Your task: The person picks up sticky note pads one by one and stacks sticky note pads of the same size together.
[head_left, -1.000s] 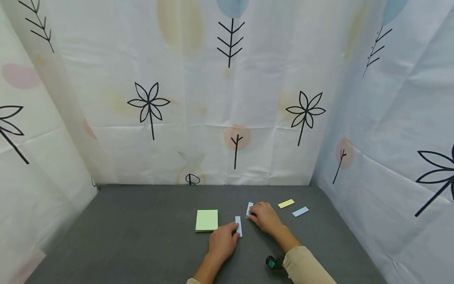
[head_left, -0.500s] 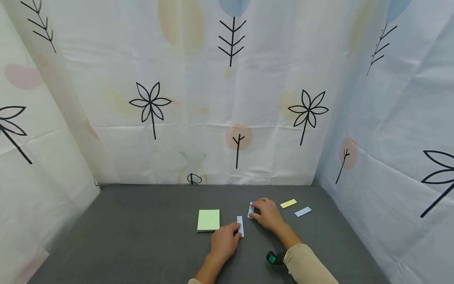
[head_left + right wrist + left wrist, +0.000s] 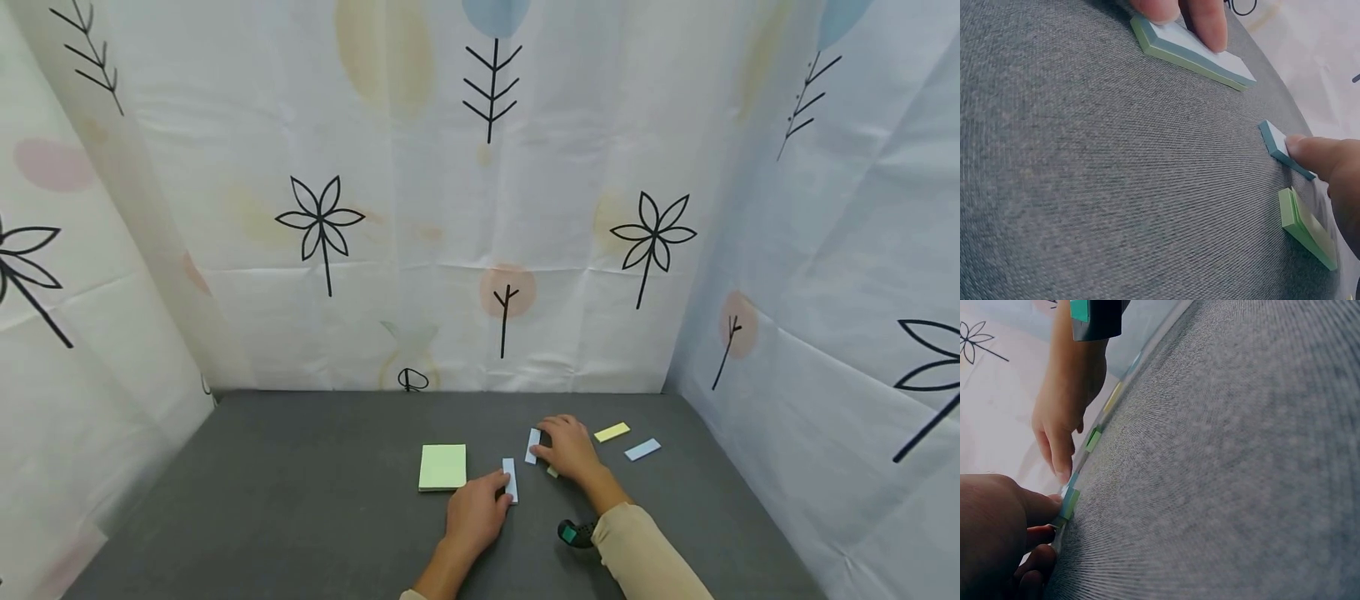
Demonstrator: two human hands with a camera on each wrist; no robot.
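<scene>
Blue pads (image 3: 1185,50) on grey cloth (image 3: 337,500), printed curtains (image 3: 420,167) behind: left hand (image 3: 474,510) and right hand (image 3: 568,448), spread, each touch one.

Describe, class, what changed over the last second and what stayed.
The right hand has shifted slightly right and forward, uncovering more of a light-blue sticky-note strip, which it still touches, and part of a green strip. The left hand, its light-blue strip, the square green sticky-note pad and the yellow strip stayed put.
</scene>
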